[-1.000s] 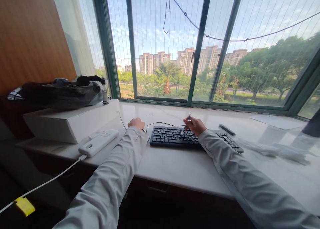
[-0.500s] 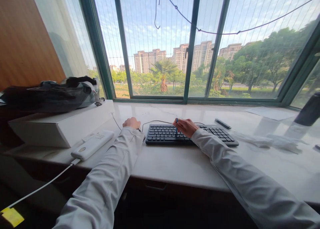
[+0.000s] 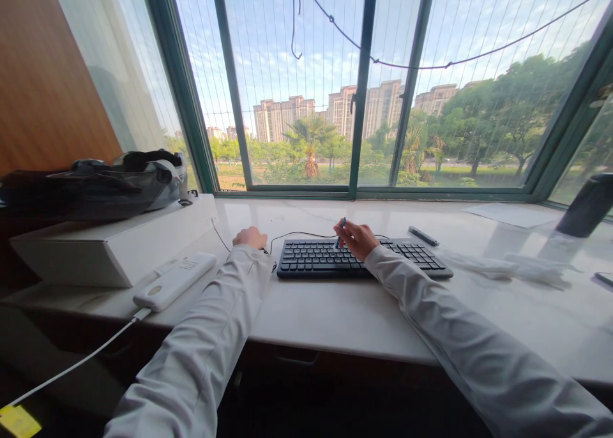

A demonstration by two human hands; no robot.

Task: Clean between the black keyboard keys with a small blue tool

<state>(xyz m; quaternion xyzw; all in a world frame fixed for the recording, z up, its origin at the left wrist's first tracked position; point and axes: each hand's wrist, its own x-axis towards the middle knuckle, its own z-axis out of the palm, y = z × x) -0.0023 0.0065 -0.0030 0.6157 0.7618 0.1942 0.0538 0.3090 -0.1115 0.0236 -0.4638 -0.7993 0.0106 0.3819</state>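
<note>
A black keyboard (image 3: 311, 259) lies on the pale windowsill counter, long side toward me. Above its middle keys, my right hand (image 3: 358, 239) pinches a slim blue stick-like tool (image 3: 342, 225). The tool leans, its top end to the right. Its lower end is close to the keys, where a small pale patch shows; contact I cannot make out. Left of the keyboard, my left hand (image 3: 249, 237) rests on the counter with curled fingers, beside a thin black cable (image 3: 282, 235). Whatever its fingers may hold is hidden.
A white box (image 3: 71, 249) carrying a dark bag (image 3: 96, 186) stands at left, with a white power bank (image 3: 175, 281) and its cable before it. Right of the keyboard lie a small dark stick-shaped object (image 3: 423, 235), clear plastic wrapping (image 3: 512, 269) and a dark cylinder (image 3: 585, 205).
The blue tool has gone from nearly upright to leaning, and my right hand has lifted slightly. My left hand keeps its place beside the keyboard. The whole view has shifted a little.
</note>
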